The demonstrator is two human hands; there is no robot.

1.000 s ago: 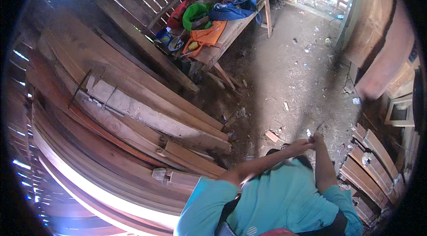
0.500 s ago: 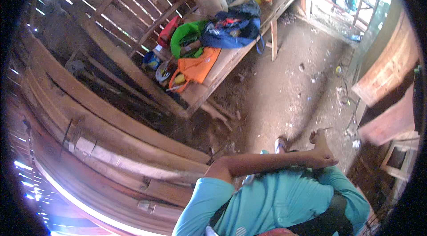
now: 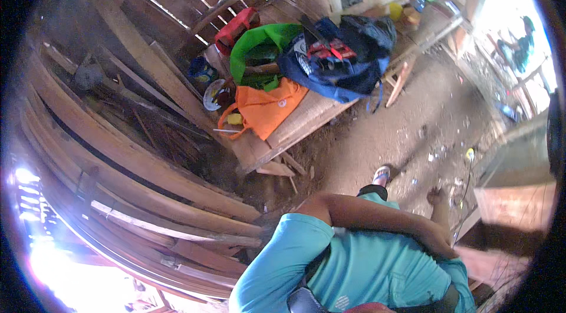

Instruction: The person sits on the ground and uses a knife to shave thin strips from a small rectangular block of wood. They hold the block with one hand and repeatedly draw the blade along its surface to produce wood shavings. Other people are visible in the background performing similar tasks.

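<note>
My left arm reaches across the teal shirt (image 3: 371, 254), and my left hand (image 3: 441, 243) rests against my right forearm by the sleeve. Its fingers are hidden, so their pose does not show. Beyond it my right hand (image 3: 436, 197) is held out over the dirt floor, small and blurred. Its fingers look curled in, and whatever they may hold is too small to make out. One foot in a sandal (image 3: 382, 175) shows on the ground ahead of me.
On a wooden bench (image 3: 321, 119) lie an orange bag (image 3: 268, 106), a green bag (image 3: 239, 56), a dark blue backpack (image 3: 330, 80) and a red bag (image 3: 236, 30). Long planks (image 3: 147, 153) are stacked at left. Wooden boards (image 3: 516, 204) stand at right. Another person (image 3: 522, 44) is outside the doorway.
My view has turned, so the bench and doorway sit further right and lower. The left hand has slid along the right forearm toward its sleeve; the right hand remains extended.
</note>
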